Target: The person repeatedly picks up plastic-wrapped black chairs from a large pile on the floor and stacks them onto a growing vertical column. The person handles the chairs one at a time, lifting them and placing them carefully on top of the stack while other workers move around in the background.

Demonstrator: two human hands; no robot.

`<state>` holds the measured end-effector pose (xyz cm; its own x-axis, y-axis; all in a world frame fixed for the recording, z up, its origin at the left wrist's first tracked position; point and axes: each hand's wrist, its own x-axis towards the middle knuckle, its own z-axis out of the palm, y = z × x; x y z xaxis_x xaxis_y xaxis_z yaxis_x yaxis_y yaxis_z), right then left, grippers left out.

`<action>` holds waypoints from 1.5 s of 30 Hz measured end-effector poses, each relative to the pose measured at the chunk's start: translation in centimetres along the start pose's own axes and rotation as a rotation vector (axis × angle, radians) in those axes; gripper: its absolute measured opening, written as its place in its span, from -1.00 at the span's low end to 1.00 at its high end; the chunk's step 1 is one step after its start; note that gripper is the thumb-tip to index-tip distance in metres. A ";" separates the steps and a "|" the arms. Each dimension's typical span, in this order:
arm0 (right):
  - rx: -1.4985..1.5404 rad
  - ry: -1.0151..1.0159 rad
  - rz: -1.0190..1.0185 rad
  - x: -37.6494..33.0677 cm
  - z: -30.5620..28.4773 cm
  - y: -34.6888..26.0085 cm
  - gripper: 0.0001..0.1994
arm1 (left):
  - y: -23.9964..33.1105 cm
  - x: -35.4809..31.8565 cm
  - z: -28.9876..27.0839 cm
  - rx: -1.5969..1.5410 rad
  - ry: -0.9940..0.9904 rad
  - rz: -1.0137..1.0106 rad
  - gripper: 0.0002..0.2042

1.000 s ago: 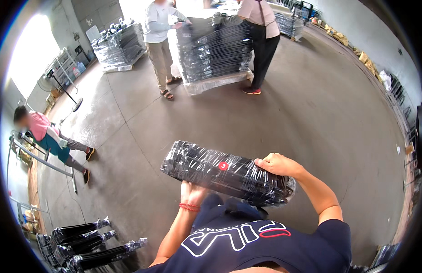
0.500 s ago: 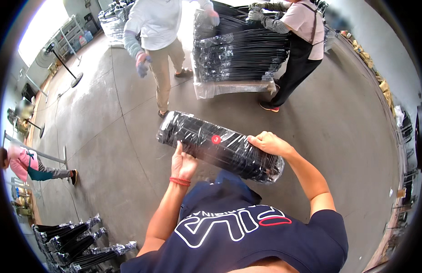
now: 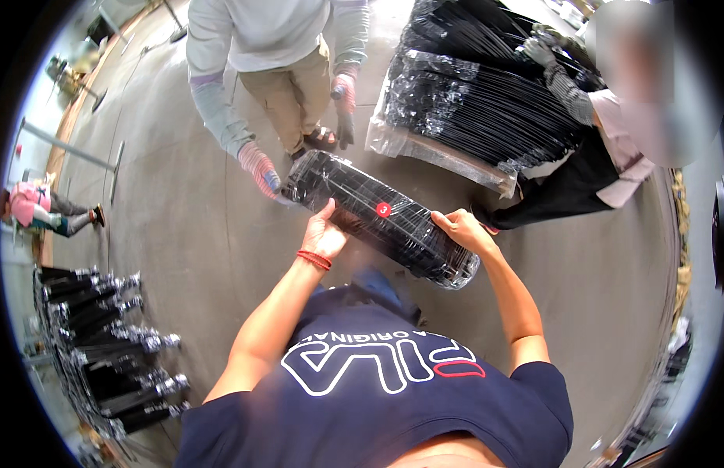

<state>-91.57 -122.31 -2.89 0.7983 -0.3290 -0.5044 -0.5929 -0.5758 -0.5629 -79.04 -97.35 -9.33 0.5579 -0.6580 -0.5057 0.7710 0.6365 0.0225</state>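
Observation:
Between my two hands is a long, black bundle (image 3: 405,228) wrapped in shiny clear film, with a round red sticker (image 3: 383,209) on its upper face. It slants across in front of my body, its left end farther from me. My left hand (image 3: 325,235) grips the near edge left of the middle, thumb on top. At the right part, my right hand (image 3: 463,229) is closed over the far edge. A co-worker's gloved hand (image 3: 260,169) is at the bundle's left end; whether it touches I cannot tell.
A co-worker in a light long-sleeved top (image 3: 272,31) stands opposite me. At the far right, another person's gloved hand (image 3: 540,51) is at a tall stack of film-wrapped black bundles (image 3: 471,101). More wrapped black bundles (image 3: 104,343) are piled at the left. A person in pink (image 3: 34,204) is farther left.
The opposite co-worker has come closer, one gloved hand now at the bundle's left end. My view has turned left, so the stack appears farther right. I still hold the bundle in both hands.

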 end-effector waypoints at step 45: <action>-0.643 -1.420 -1.581 -28.5 60.0 -37.9 -0.74 | 1.4 -61.4 -36.8 -0.184 0.498 1.668 -0.52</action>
<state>-98.17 -46.20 -6.43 -0.3038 0.9389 -0.1615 0.6067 0.0600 -0.7926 -123.49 -41.26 -9.98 0.4813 0.8433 -0.2393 -0.5401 0.5003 0.6767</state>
